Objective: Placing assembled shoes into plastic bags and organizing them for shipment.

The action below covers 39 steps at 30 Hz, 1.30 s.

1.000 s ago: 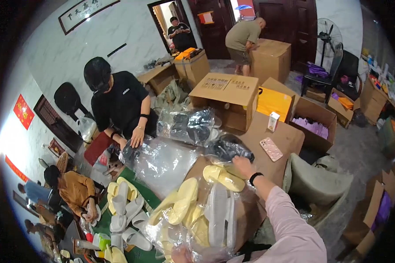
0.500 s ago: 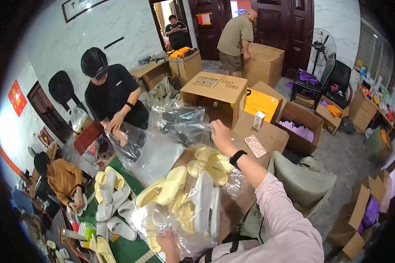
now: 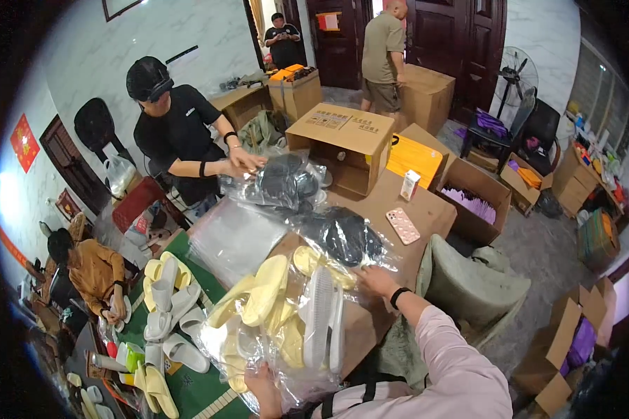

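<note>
The right hand (image 3: pixel 377 281) rests with loosely spread fingers on the far end of a clear plastic bag of yellow and white slippers (image 3: pixel 286 314), while the left hand (image 3: pixel 263 391) grips the same bag's near lower edge. The bag thus lies between the two hands, its long axis running from left hand up toward right. It sits on a cardboard-box surface (image 3: pixel 370 209), bagged black slippers (image 3: pixel 346 236) just beyond the right hand, in a room crowded with cartons and other people packing.

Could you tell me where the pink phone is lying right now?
The pink phone lies flat on the cardboard box top, right of centre, between the bagged black slippers and the small white carton.
</note>
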{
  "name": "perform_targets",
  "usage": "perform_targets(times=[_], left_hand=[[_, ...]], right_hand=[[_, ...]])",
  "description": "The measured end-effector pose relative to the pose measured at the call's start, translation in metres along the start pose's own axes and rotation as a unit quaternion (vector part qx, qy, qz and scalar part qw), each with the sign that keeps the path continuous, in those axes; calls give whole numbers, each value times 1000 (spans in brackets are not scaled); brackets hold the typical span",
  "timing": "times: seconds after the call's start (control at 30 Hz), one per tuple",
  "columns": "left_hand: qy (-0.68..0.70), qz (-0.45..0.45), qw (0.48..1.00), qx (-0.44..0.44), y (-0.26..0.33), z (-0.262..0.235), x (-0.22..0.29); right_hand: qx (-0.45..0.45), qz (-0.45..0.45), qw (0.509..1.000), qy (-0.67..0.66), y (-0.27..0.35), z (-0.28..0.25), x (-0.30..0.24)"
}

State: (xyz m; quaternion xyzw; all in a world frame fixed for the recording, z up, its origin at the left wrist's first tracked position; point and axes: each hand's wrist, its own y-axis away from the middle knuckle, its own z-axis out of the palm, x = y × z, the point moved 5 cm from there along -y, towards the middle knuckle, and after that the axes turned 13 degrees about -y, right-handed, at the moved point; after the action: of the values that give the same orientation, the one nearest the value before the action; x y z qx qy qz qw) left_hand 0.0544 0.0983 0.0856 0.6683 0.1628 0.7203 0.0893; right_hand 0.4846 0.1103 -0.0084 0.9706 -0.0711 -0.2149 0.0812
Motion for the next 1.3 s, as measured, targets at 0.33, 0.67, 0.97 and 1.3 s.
perform_targets(times=[0.33, 0.67, 0.97, 1.3], left_hand=[[6, -3, 1000, 13, 11, 4, 4], [-61, 43, 997, 26, 5, -8, 8], [-101, 119, 988, -21, 2, 37, 17], [-173, 136, 973, -70, 1, 71, 36]], right_hand=[[26, 40, 999, 25, -10, 55, -11], [291, -71, 944, -140, -20, -21, -28], [412, -186, 832, -323, -51, -192, -164], [143, -321, 925, -146, 44, -65, -293]])
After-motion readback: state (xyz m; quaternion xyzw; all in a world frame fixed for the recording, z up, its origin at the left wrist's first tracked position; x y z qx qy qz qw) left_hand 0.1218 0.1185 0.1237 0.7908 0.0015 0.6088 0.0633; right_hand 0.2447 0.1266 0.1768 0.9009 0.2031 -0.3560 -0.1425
